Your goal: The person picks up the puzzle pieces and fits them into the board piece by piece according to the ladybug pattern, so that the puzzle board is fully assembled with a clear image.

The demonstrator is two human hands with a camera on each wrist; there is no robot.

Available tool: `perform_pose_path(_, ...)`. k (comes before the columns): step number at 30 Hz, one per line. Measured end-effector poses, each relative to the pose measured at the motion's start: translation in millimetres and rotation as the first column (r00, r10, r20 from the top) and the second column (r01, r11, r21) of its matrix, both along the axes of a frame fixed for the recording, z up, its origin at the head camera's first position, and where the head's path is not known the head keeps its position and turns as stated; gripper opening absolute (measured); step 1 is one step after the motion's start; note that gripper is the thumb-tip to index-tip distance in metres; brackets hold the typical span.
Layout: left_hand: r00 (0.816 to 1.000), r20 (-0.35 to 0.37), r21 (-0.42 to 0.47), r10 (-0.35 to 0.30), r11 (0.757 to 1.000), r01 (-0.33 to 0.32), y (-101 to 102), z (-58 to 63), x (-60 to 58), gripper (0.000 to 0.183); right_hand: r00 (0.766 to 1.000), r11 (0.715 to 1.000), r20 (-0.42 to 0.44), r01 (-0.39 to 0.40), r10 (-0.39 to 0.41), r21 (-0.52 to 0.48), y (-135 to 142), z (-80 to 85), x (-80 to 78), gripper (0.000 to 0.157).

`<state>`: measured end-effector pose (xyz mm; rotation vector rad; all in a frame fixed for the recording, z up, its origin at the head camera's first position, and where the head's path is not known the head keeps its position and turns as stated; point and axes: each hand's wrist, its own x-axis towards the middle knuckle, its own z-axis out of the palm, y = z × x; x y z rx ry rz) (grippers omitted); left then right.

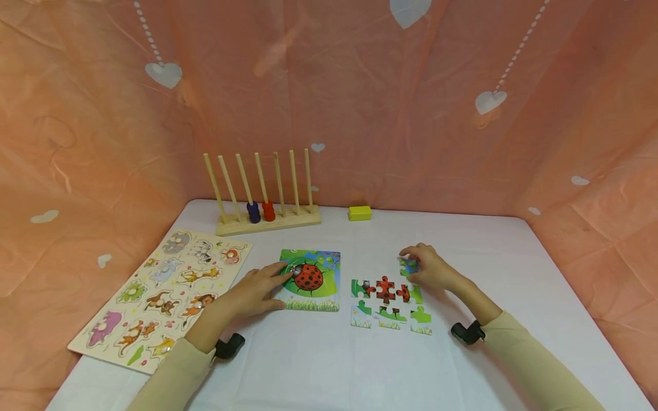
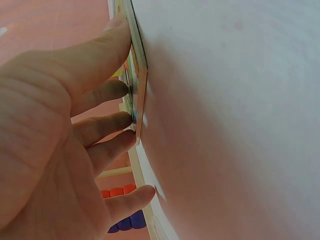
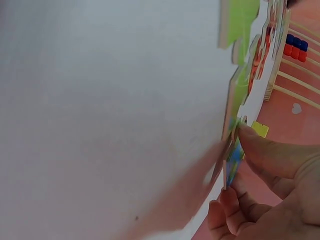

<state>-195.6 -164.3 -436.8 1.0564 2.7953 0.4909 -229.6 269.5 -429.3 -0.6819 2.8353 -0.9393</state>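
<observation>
My left hand [image 1: 257, 294] rests with loosely spread fingers on the left edge of a square ladybug picture board [image 1: 326, 297]. In the left wrist view, the thumb and fingertips touch the board's edge and face. To the right, my right hand [image 1: 433, 269] pinches a blue-and-green jigsaw piece [image 1: 409, 266] between thumb and fingers. That piece [image 3: 233, 160] looks slightly tilted in the right wrist view. Below it lie several loose jigsaw pieces, among them a red spotted middle piece [image 1: 385, 290] and a green corner piece [image 1: 421, 315], set out in rows with gaps.
At the left lies a wooden animal peg puzzle [image 1: 169, 279], partly under my left forearm. A wooden rod stand [image 1: 272, 224] with blue beads [image 1: 253, 212] and red beads [image 1: 268, 210] stands at the back. A yellow block [image 1: 359, 213] sits near the pink cloth backdrop [image 1: 411, 142].
</observation>
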Motion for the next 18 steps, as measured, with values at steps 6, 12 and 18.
perform_pose_path(6,1.0,0.002,0.0,-0.002,1.0,0.002,0.2,0.1,-0.7,0.066,1.0,1.0,0.017,0.009,-0.009,0.008,0.5,-0.6,-0.9,0.044)
perform_pose_path(12,1.0,0.003,0.001,-0.002,1.0,0.002,0.0,-1.1,-1.4,0.066,0.999,0.999,0.041,-0.031,0.032,-0.021,2.2,1.5,-3.7,0.04)
perform_pose_path(18,1.0,-0.005,0.007,0.0,1.0,0.0,-0.5,-2.2,-2.6,0.067,0.993,0.994,0.064,-0.097,0.1,-0.051,-0.9,6.9,-13.6,0.029)
